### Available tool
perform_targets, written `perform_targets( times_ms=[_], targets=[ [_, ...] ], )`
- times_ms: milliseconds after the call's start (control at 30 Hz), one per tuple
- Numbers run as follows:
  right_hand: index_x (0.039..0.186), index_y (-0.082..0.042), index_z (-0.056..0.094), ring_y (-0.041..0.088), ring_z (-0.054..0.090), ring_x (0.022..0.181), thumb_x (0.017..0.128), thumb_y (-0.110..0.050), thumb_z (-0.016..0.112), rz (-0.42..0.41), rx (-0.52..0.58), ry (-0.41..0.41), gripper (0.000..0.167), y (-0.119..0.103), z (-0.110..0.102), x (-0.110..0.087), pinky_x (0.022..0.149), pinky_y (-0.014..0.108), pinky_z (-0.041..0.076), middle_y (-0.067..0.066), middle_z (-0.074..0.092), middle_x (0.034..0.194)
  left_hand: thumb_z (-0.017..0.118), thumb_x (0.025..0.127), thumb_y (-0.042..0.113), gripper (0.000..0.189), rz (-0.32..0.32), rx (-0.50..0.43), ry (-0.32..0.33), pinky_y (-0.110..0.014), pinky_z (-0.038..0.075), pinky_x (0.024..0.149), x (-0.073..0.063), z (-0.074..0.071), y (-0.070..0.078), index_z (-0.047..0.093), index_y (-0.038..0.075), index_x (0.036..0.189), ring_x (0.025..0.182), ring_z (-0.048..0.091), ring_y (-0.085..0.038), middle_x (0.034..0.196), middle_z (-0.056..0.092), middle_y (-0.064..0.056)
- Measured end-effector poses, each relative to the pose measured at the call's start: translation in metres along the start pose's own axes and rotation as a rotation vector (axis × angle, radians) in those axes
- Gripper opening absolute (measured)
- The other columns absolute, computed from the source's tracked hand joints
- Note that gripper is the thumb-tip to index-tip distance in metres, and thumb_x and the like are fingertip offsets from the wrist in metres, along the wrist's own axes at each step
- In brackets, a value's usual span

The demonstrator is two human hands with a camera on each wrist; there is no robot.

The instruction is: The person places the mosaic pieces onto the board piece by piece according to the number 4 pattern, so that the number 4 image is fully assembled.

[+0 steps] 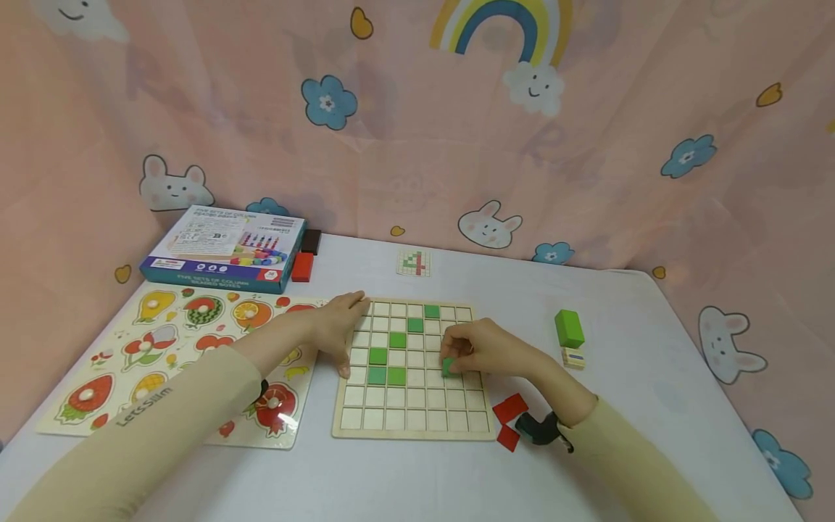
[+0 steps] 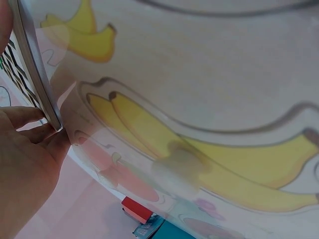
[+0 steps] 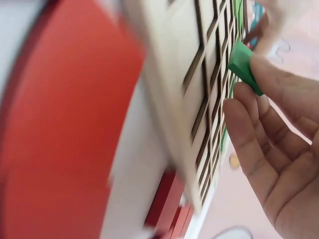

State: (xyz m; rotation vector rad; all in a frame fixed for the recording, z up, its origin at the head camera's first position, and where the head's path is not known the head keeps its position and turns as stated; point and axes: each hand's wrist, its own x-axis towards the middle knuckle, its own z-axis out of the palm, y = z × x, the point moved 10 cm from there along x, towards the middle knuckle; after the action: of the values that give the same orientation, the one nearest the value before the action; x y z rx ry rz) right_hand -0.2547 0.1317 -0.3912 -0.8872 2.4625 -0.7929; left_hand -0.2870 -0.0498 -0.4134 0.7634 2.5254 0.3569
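Note:
A wooden grid board (image 1: 414, 433) lies mid-table, with several green square tiles (image 1: 397, 339) set in its cells. In the head view, my right hand (image 1: 485, 346) pinches a small green tile (image 1: 448, 367) over the board's right part. The right wrist view shows that tile (image 3: 244, 64) tilted, held by thumb and fingers. My left hand (image 1: 335, 330) is spread along the board's left edge, fingers toward the far corner and thumb nearer. Seen from the left wrist, the fingers (image 2: 37, 133) touch the board's side (image 2: 39, 74).
Left lies a fruit picture board (image 1: 254, 435), behind it a flat box (image 1: 222, 246) with a red block (image 1: 302, 267) and a dark block (image 1: 311, 241). A pattern card (image 1: 414, 262) lies beyond the grid. Red tiles (image 1: 510, 408), a green block (image 1: 570, 328) and a pale piece (image 1: 573, 358) lie right.

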Motion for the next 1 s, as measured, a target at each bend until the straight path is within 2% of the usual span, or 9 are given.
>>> perform_targets(
  times_ms=[167, 300, 600, 867, 1000],
  targets=[
    [0.093, -0.019, 0.07, 0.006, 0.06, 0.08, 0.087, -0.012, 0.074, -0.043, -0.016, 0.005, 0.009, -0.019, 0.008, 0.013, 0.076, 0.018, 0.054, -0.007, 0.068, 0.085, 0.093, 0.062, 0.035, 0.128, -0.013, -0.004, -0.005, -0.055, 0.02, 0.125, 0.001, 0.001, -0.001, 0.015, -0.005, 0.155, 0.153, 0.012, -0.046, 0.164, 0.009, -0.028],
    [0.094, -0.017, 0.071, 0.006, 0.06, 0.081, 0.087, -0.01, 0.074, -0.036, -0.01, -0.007, 0.01, -0.027, 0.015, 0.022, 0.076, 0.017, 0.054, -0.006, 0.069, 0.086, 0.093, 0.062, 0.035, 0.128, -0.015, -0.004, -0.005, -0.055, 0.021, 0.125, 0.001, 0.001, -0.002, 0.015, -0.004, 0.155, 0.153, 0.012, -0.045, 0.164, 0.009, -0.027],
    [0.089, -0.016, 0.072, 0.005, 0.059, 0.075, 0.086, -0.009, 0.075, -0.011, -0.031, -0.017, 0.008, -0.03, 0.028, 0.029, 0.071, 0.017, 0.053, -0.007, 0.069, 0.08, 0.093, 0.063, 0.036, 0.128, -0.007, 0.001, -0.006, -0.056, 0.02, 0.125, 0.0, 0.0, -0.001, 0.014, -0.005, 0.156, 0.153, 0.011, -0.046, 0.164, 0.008, -0.028],
    [0.088, -0.018, 0.074, 0.006, 0.058, 0.078, 0.085, -0.013, 0.076, 0.017, -0.103, -0.009, 0.006, -0.033, 0.027, 0.03, 0.07, 0.018, 0.051, -0.011, 0.067, 0.079, 0.093, 0.063, 0.036, 0.129, -0.012, -0.004, -0.013, -0.056, 0.019, 0.126, 0.001, 0.0, 0.0, 0.014, -0.004, 0.156, 0.153, 0.01, -0.046, 0.164, 0.007, -0.028],
    [0.09, -0.018, 0.074, 0.008, 0.057, 0.08, 0.087, -0.016, 0.075, 0.036, -0.122, 0.005, 0.005, -0.029, 0.018, 0.027, 0.072, 0.021, 0.05, -0.011, 0.066, 0.08, 0.093, 0.062, 0.035, 0.129, -0.019, -0.003, -0.019, -0.055, 0.018, 0.126, 0.003, 0.002, -0.001, 0.013, -0.004, 0.156, 0.153, 0.009, -0.046, 0.165, 0.006, -0.028]
  ],
)
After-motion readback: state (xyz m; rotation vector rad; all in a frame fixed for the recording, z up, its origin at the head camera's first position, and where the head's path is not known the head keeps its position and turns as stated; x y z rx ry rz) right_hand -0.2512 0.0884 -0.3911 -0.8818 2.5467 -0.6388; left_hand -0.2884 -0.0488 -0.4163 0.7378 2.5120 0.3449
